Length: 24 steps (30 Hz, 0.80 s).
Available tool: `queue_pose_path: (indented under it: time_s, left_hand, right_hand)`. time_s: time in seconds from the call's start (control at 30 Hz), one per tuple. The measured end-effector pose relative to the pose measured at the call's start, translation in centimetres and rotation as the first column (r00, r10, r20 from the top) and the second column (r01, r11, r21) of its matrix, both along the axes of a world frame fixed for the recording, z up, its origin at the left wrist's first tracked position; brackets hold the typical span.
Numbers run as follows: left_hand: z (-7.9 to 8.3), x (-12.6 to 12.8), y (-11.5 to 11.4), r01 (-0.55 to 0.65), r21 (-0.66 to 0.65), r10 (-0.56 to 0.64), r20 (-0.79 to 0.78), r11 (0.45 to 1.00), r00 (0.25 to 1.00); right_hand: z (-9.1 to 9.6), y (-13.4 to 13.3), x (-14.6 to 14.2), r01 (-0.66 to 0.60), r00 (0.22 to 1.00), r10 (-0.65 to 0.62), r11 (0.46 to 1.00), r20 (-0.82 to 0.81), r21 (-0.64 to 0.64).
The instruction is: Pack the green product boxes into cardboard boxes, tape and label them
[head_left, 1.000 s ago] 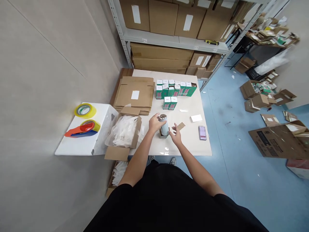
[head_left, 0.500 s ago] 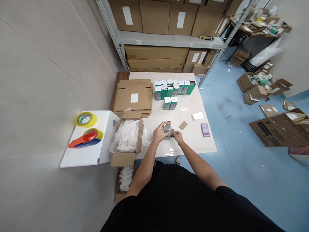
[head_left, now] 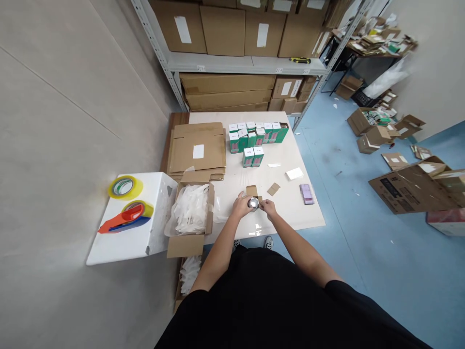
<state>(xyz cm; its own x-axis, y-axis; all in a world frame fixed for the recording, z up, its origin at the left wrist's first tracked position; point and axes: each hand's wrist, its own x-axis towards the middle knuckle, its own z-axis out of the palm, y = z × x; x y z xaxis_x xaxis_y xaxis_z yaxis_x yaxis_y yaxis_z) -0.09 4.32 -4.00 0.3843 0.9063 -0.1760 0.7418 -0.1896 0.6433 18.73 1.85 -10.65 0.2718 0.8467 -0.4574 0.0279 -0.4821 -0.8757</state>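
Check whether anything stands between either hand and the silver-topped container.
Nothing visible separates the left hand from the silver-topped container, which it grasps. Between the right hand and the container is a small brown cardboard flap, seemingly pinched by that hand. A larger flap lies beyond the container, in neither hand's way.

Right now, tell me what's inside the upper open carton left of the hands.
The carton shows crumpled white plastic; its bottom and anything underneath are covered.
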Motion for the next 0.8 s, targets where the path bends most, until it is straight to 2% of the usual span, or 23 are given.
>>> queue_pose_path:
  time_s: [0.13,0.23,0.27,0.33,0.4,0.43,0.5,0.67,0.8]
  left_hand:
    - [-0.5,-0.5,-0.1,-0.003,-0.004,0.003,-0.031,1.0,1.0]
    - [-1.4,-0.7,-0.8,-0.04,-0.029,0.041,0.031,0.999,0.999]
    - [-1.8,-0.8,-1.0,-0.078,-0.033,0.08,0.07,0.996,0.994]
    - [-2.7,-1.0,-1.3,-0.237,-0.086,0.249,0.172,0.968,0.953]
    - [-3.8,-1.1,-1.3,-0.398,-0.231,0.449,0.25,0.888,0.858]
    - [-4.2,-1.1,-1.2,-0.435,-0.306,0.515,0.267,0.847,0.815]
    - [-5.0,-1.0,-1.0,-0.425,-0.403,0.553,0.285,0.81,0.783]
    - [-5.8,-0.6,-0.9,-0.355,-0.438,0.521,0.352,0.826,0.778]
    - [-5.9,-0.2,-0.7,-0.282,-0.439,0.475,0.43,0.853,0.768]
  right_hand:
    - [0.0,-0.1,-0.2,0.011,1.0,-0.013,0.999,-0.028,-0.037]
    - [0.1,-0.1,-0.5,0.017,1.0,-0.018,0.999,-0.025,-0.043]
    - [0.1,-0.2,-0.6,0.013,1.0,-0.014,0.999,-0.023,-0.043]
    - [0.2,-0.4,-0.7,0.001,1.0,-0.002,0.999,-0.018,-0.043]
    - [0.3,-0.6,-0.8,-0.014,1.0,0.014,0.999,0.007,-0.031]
    - [0.4,-0.7,-0.8,-0.028,0.999,0.028,0.999,0.032,-0.017]
    - [0.5,-0.9,-0.9,-0.076,0.993,0.073,0.997,0.098,0.026]
    - [0.7,-1.6,-1.0,-0.199,0.955,0.176,0.977,0.238,0.076]
    - [1.0,-2.2,-0.9,-0.248,0.939,0.223,0.967,0.261,0.065]
